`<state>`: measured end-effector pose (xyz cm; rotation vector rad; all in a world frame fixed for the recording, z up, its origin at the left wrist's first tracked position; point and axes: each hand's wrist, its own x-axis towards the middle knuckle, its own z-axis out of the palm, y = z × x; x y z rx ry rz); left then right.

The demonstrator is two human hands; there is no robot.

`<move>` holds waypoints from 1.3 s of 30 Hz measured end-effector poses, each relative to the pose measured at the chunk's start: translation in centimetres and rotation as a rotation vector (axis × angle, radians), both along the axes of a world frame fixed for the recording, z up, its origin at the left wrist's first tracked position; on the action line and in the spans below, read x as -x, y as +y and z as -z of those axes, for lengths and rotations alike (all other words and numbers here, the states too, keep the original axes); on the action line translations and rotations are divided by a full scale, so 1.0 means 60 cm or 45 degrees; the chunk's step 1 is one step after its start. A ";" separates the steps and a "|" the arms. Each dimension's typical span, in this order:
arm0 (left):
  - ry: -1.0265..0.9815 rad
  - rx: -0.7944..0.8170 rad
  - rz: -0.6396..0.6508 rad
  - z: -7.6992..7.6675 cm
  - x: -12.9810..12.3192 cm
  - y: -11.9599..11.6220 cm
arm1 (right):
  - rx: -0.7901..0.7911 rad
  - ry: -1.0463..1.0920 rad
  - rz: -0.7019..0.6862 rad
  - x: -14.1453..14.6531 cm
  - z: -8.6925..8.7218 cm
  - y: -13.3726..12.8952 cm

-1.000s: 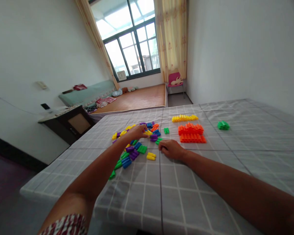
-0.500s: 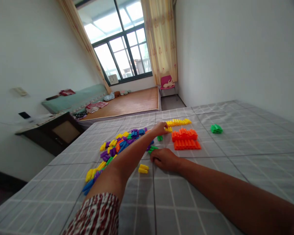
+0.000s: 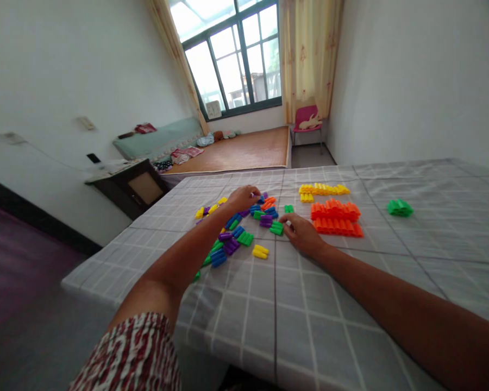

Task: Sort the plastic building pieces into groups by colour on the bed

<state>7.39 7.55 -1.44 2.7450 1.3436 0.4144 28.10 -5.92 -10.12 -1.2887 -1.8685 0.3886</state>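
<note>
My left hand (image 3: 244, 199) reaches over the far side of a loose pile of plastic building blocks, fingers closed in a pinch; a speck of purple shows at the fingertips, too small to name. My right hand (image 3: 302, 232) rests on the cloth, fingers loosely bent and thumb apart, its fingertips beside a green block (image 3: 276, 228). Left of that green block is a purple block (image 3: 265, 220). A yellow block (image 3: 260, 251) lies alone nearer me. Right of the hands stand orange joined blocks (image 3: 336, 227), with a yellow row (image 3: 325, 189) behind. My left forearm hides part of the pile.
A grey checked cloth (image 3: 309, 336) covers the table. Green joined blocks (image 3: 400, 207) sit farther right. Beyond the table are a bed (image 3: 244, 152), a dark cabinet (image 3: 146, 187) and a pink chair (image 3: 307, 115). A white wall runs along the right.
My left hand has moved from the yellow row leftward to the pile. A short yellow block now lies uncovered in front of that row. The camera view has shifted; my right hand stays near the green block.
</note>
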 end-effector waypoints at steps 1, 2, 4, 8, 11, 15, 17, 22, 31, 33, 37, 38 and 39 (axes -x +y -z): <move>0.000 -0.011 -0.064 -0.007 0.047 -0.008 | 0.008 -0.035 -0.021 0.000 0.002 -0.002; 0.002 -0.014 -0.153 -0.012 0.095 -0.015 | 0.008 -0.075 -0.053 0.000 0.004 -0.004; -0.002 0.033 -0.345 -0.019 0.185 -0.029 | -0.019 -0.145 -0.131 0.000 0.008 -0.008; 0.027 0.214 -0.438 -0.012 0.303 -0.053 | -0.092 -0.156 -0.259 -0.002 0.013 -0.011; 0.063 0.266 -0.370 0.007 0.319 -0.060 | -0.147 -0.131 -0.289 -0.002 0.014 -0.012; 0.155 0.073 -0.321 0.033 0.287 -0.036 | -0.131 -0.137 -0.294 -0.001 0.014 -0.017; 0.215 0.063 -0.295 0.041 0.270 -0.017 | -0.105 -0.147 -0.308 -0.002 0.013 -0.020; 0.194 0.237 -0.344 0.041 0.263 0.014 | -0.095 -0.178 -0.354 -0.004 0.007 -0.023; -0.488 0.469 -0.272 0.015 0.212 0.016 | -0.117 -0.257 -0.174 -0.005 -0.020 -0.014; -0.673 0.592 -0.179 0.005 0.171 0.011 | -0.158 -0.201 -0.180 -0.008 -0.044 -0.013; -0.843 0.685 0.062 -0.013 0.065 -0.022 | -0.168 0.053 -0.072 -0.032 -0.092 -0.007; -0.836 0.707 0.158 -0.015 0.037 -0.034 | -0.138 0.108 -0.043 -0.041 -0.098 -0.004; -0.813 0.743 0.256 -0.015 0.010 -0.046 | -0.100 0.155 -0.027 -0.050 -0.102 0.000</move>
